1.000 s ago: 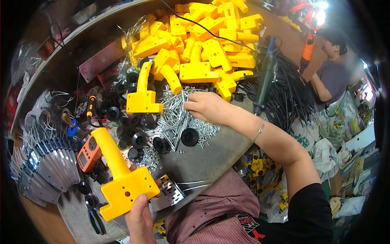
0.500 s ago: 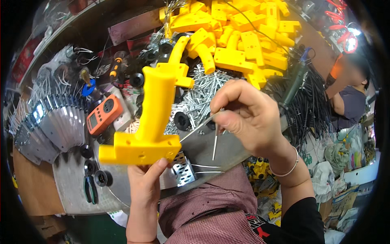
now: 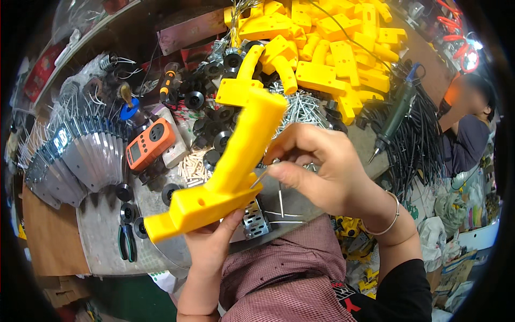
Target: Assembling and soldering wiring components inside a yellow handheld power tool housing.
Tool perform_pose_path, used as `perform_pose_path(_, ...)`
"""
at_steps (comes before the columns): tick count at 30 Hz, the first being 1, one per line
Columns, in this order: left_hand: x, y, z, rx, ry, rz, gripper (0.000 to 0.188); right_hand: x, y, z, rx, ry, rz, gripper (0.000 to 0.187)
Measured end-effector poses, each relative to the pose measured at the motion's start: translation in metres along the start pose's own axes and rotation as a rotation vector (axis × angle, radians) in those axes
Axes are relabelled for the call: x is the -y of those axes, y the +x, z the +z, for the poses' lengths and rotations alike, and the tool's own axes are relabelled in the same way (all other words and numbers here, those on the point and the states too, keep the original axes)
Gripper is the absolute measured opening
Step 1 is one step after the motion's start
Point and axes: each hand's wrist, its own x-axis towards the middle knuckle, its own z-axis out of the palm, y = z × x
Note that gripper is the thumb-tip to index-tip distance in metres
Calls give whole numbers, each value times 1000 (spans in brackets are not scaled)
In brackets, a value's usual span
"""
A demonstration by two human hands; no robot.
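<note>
My left hand (image 3: 212,249) grips a yellow plastic handle housing (image 3: 238,147) from below, its thumb along the block-shaped base and its grip part tilted up to the right. Closed in a pinch, my right hand (image 3: 332,169) holds long silver screws. One screw (image 3: 259,179) points at the right end of the housing's base; whether its tip is in a hole I cannot tell. A second screw (image 3: 280,199) hangs down from the same fingers. Partly hidden behind the housing, a perforated metal plate (image 3: 257,221) with two white wires lies on the table.
A heap of yellow housings (image 3: 332,70) fills the back, with loose screws (image 3: 303,110) before it. A green electric screwdriver (image 3: 398,115) and black cables lie right. Leftward are an orange meter (image 3: 151,145), pliers (image 3: 127,242) and fanned metal plates (image 3: 88,163). Another person (image 3: 469,129) sits far right.
The housing has tilted over to the right, and my right hand has brought the screw up against its base. The whole view has shifted slightly.
</note>
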Motion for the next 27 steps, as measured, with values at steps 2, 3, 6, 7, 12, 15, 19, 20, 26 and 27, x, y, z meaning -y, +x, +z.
perform_pose_path(2, 2, 5, 0, 74, 163, 147, 62, -5, -6, 10, 37, -30, 8, 17)
perform_pose_path(3, 0, 8, 3, 113, 228, 244, 63, -4, -7, 14, 71, -61, 17, 19)
perform_pose_path(6, 13, 2, 4, -26, 15, 94, 58, 10, -10, 1, -57, -77, -22, 23)
perform_pose_path(7, 15, -2, 5, -54, -60, 77, 55, 12, -10, -3, -188, -67, -107, 25)
perform_pose_path(12, 20, -1, 7, -40, -14, 87, 46, 31, 6, 4, -295, -320, -467, 16)
perform_pose_path(15, 19, -1, 13, -41, 43, 149, 43, 32, 10, 14, -330, -304, -477, 17)
perform_pose_path(19, 22, -3, 11, 6, 147, 231, 41, 34, 8, 18, -291, -260, -445, 16)
perform_pose_path(20, 22, -2, 12, 12, 225, 293, 41, 34, 8, 18, -282, -277, -458, 16)
perform_pose_path(26, 20, 1, 13, -3, 721, 505, 40, 24, 10, 18, -298, -271, -503, 16)
perform_pose_path(27, 20, 1, 14, -24, 676, 491, 40, 24, 9, 19, -295, -272, -503, 16)
